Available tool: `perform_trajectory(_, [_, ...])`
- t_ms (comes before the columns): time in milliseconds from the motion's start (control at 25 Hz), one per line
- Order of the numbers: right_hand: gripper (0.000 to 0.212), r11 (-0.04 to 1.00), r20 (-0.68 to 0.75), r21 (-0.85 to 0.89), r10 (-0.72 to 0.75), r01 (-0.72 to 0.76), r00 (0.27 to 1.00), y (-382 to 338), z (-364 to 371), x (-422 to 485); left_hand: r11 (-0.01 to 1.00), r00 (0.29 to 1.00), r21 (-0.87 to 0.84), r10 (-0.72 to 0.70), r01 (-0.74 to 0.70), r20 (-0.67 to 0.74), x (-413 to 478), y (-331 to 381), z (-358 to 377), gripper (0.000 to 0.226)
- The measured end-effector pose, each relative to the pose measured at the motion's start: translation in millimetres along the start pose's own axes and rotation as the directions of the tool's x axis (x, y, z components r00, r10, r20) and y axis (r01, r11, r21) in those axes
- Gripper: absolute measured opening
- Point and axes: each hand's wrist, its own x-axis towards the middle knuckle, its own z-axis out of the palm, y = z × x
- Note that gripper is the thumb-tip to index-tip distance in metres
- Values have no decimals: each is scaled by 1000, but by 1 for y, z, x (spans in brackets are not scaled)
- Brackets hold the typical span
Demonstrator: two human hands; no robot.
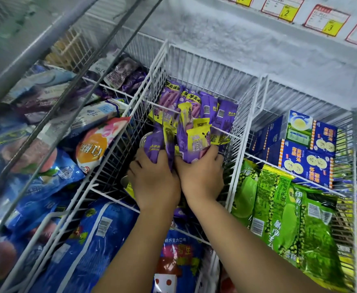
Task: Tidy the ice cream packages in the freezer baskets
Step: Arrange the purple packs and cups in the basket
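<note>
Both my hands reach into the middle white wire basket [240,132] of the freezer. My left hand [154,180] grips a bunch of purple and yellow ice cream packages [155,144] by their lower ends. Right beside it, my right hand [201,174] grips another bunch of the same purple and yellow packages [196,142]. The held packages stand roughly upright, fanned out above my fingers. More purple packages [194,102] stand in a row at the back of the same basket. The basket's floor under my hands is mostly hidden.
A left basket holds an orange and white package [93,146] and blue packages [52,176]. Large blue bags [101,240] lie in the near basket. Green packages [279,208] and blue boxes [300,149] fill the right basket. A sliding glass lid [25,70] covers the left. Price tags [325,20] line the frosted back wall.
</note>
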Motion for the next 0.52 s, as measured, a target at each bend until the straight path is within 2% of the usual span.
perform_trajectory(160, [69, 992, -41, 114, -44, 48, 998, -45, -51, 15, 992, 992, -123, -11, -4, -128, 21, 32, -42, 32])
perform_trajectory(280, [72, 984, -67, 167, -42, 53, 997, -83, -84, 62, 980, 974, -167, 73, -110, -214, 69, 73, -68, 34])
perform_trajectory(360, [77, 977, -19, 214, 26, -22, 999, -101, -90, 106, 981, 980, -139, 113, -136, -165, 108, 100, -72, 35])
perform_trajectory(520, [86, 967, 57, 183, 169, -177, 984, -106, -66, 174, 983, 981, -32, 182, -181, 58, 176, 124, -33, 41])
